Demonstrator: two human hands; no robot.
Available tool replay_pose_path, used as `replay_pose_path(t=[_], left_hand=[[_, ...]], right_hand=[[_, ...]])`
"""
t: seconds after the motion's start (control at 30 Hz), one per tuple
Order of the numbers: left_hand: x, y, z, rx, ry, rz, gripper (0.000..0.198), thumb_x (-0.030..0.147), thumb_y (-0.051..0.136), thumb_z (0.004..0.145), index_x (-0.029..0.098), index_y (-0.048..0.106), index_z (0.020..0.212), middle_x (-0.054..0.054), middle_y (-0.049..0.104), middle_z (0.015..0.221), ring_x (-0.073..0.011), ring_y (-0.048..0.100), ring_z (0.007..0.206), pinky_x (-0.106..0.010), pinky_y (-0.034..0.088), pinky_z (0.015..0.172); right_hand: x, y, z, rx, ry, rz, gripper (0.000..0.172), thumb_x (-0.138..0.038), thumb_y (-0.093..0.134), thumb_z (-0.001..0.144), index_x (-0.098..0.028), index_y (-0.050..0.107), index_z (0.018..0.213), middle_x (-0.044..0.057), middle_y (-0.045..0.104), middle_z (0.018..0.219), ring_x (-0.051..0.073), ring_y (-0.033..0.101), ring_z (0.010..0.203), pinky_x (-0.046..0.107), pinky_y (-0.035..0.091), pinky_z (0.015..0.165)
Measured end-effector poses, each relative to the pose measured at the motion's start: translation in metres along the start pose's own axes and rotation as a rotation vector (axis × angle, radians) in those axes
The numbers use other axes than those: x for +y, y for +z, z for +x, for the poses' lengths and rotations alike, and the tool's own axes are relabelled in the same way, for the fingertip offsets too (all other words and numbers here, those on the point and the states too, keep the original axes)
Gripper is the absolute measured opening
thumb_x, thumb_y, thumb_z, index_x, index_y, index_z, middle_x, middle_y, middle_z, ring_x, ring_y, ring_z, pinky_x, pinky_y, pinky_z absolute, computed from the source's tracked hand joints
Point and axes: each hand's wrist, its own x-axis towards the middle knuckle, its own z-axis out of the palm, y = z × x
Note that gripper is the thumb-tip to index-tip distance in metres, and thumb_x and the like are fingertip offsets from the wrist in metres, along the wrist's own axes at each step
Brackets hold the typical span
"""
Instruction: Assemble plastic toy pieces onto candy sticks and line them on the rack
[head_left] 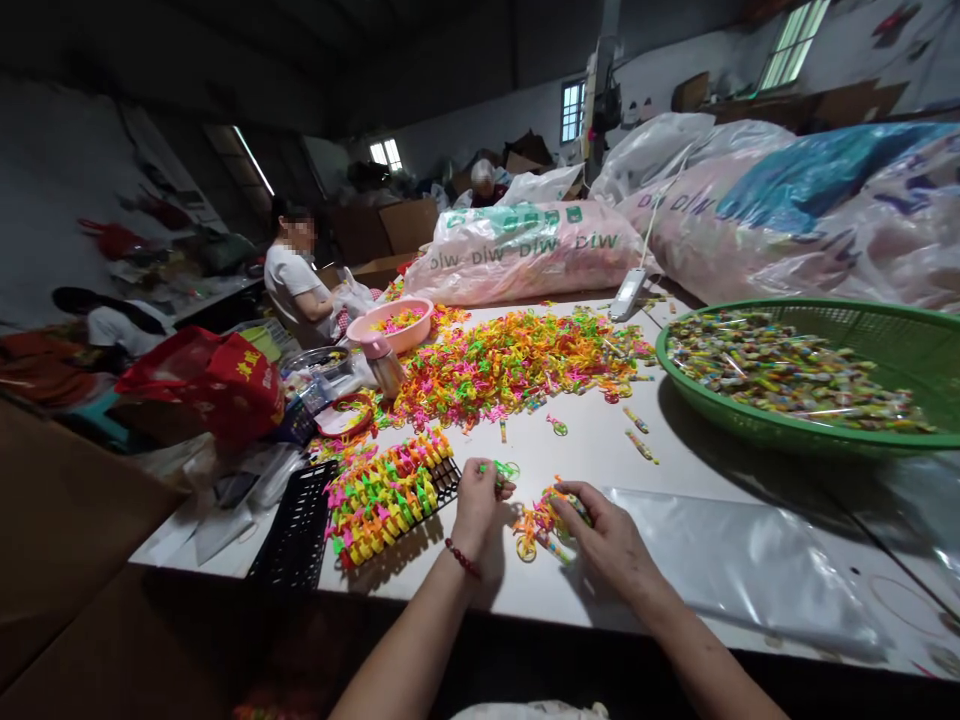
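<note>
My left hand (480,495), with a red bead bracelet at the wrist, is closed on a small green plastic toy (506,470) that has a round, wheel-like end. To its right, my right hand (604,530) has its fingers curled around a small cluster of orange and yellow plastic toys (536,520), some of which spread over the white table (480,590). A small printed tube (553,546) lies by its fingertips. Left of my hands, a black rack (448,480) carries rows of pink, green, yellow and orange toys (386,505).
A large heap of colourful toys (510,360) covers the table's middle. A green basket (750,440) of wrapped tubes stands right, above clear plastic bags (742,570). A pink basin (409,335), flask (384,370) and red bag (217,380) are left. A co-worker (292,275) sits beyond.
</note>
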Motion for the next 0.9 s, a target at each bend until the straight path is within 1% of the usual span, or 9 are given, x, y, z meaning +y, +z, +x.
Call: replay_pose_path(t=[0.13, 0.27, 0.37, 0.47, 0.57, 0.63, 0.7, 0.8, 0.9], left_hand=[[0.005, -0.004, 0.007, 0.023, -0.088, 0.003, 0.034, 0.043, 0.069, 0.074, 0.020, 0.045, 0.083, 0.006, 0.052, 0.060, -0.0101, 0.057, 0.049, -0.020, 0.040, 0.049], [0.000, -0.012, -0.026, -0.152, -0.126, 0.010, 0.040, 0.050, 0.072, 0.072, 0.019, 0.048, 0.081, 0.006, 0.051, 0.053, -0.0077, 0.050, 0.043, -0.019, 0.034, 0.044], [0.015, -0.015, -0.040, -0.283, -0.202, -0.029, 0.038, 0.044, 0.077, 0.069, 0.016, 0.053, 0.079, 0.004, 0.053, 0.054, -0.0062, 0.050, 0.042, -0.017, 0.031, 0.043], [0.072, -0.010, -0.016, -0.261, -0.139, -0.134, 0.026, 0.029, 0.077, 0.071, 0.014, 0.056, 0.078, 0.001, 0.056, 0.060, -0.0059, 0.050, 0.045, -0.017, 0.034, 0.043], [0.167, -0.005, 0.038, -0.094, 0.054, -0.297, 0.013, 0.007, 0.058, 0.082, 0.012, 0.055, 0.071, -0.001, 0.055, 0.058, -0.0066, 0.051, 0.050, -0.016, 0.038, 0.046], [0.223, -0.003, 0.073, 0.009, 0.134, -0.375, 0.019, 0.006, 0.043, 0.090, 0.010, 0.057, 0.078, -0.002, 0.056, 0.063, -0.0045, 0.048, 0.050, -0.013, 0.036, 0.045], [0.251, -0.002, 0.092, 0.103, 0.196, -0.439, 0.025, 0.011, 0.034, 0.095, 0.010, 0.057, 0.085, -0.002, 0.056, 0.067, -0.0052, 0.051, 0.054, -0.013, 0.041, 0.050], [0.227, 0.003, 0.082, 0.069, 0.276, -0.484, 0.017, 0.016, 0.043, 0.094, 0.012, 0.056, 0.084, -0.003, 0.061, 0.076, -0.0074, 0.061, 0.069, -0.017, 0.050, 0.066], [0.154, 0.010, 0.041, -0.160, 0.134, -0.372, 0.010, 0.017, 0.057, 0.088, 0.012, 0.058, 0.079, -0.003, 0.062, 0.075, -0.0080, 0.060, 0.064, -0.017, 0.047, 0.058]], right_hand=[[-0.018, -0.008, 0.044, -0.068, -0.202, -0.386, 0.037, -0.050, 0.040, 0.095, -0.024, 0.064, 0.089, 0.000, 0.062, 0.067, 0.017, 0.055, 0.063, 0.027, 0.038, 0.062], [-0.021, 0.010, 0.115, -0.168, -0.304, -0.771, 0.030, -0.034, 0.039, 0.098, -0.023, 0.062, 0.114, 0.008, 0.069, 0.104, 0.020, 0.062, 0.093, 0.026, 0.040, 0.075], [-0.018, 0.032, 0.164, -0.240, -0.285, -0.911, 0.032, -0.021, 0.046, 0.092, -0.023, 0.061, 0.120, 0.010, 0.070, 0.106, 0.022, 0.063, 0.095, 0.026, 0.039, 0.072], [-0.014, 0.051, 0.195, -0.286, -0.293, -0.942, 0.033, -0.015, 0.049, 0.088, -0.019, 0.062, 0.118, 0.013, 0.071, 0.101, 0.023, 0.064, 0.091, 0.027, 0.038, 0.070], [-0.011, 0.061, 0.211, -0.312, -0.272, -0.966, 0.027, -0.013, 0.051, 0.087, -0.017, 0.063, 0.112, 0.014, 0.072, 0.094, 0.022, 0.065, 0.086, 0.027, 0.039, 0.068], [-0.008, 0.063, 0.215, -0.316, -0.242, -0.974, 0.027, -0.013, 0.056, 0.085, -0.015, 0.062, 0.112, 0.014, 0.072, 0.092, 0.021, 0.066, 0.084, 0.027, 0.040, 0.069], [-0.005, 0.063, 0.217, -0.323, -0.201, -0.977, 0.024, -0.019, 0.062, 0.086, -0.012, 0.063, 0.108, 0.013, 0.070, 0.092, 0.020, 0.065, 0.082, 0.028, 0.044, 0.071], [0.001, 0.058, 0.218, -0.336, -0.142, -0.955, 0.024, -0.033, 0.064, 0.088, -0.012, 0.065, 0.098, 0.009, 0.069, 0.091, 0.018, 0.064, 0.081, 0.032, 0.050, 0.074], [0.008, 0.047, 0.214, -0.311, -0.101, -0.895, 0.009, -0.021, 0.070, 0.078, -0.012, 0.068, 0.082, 0.013, 0.070, 0.084, 0.022, 0.065, 0.082, 0.030, 0.047, 0.072]])
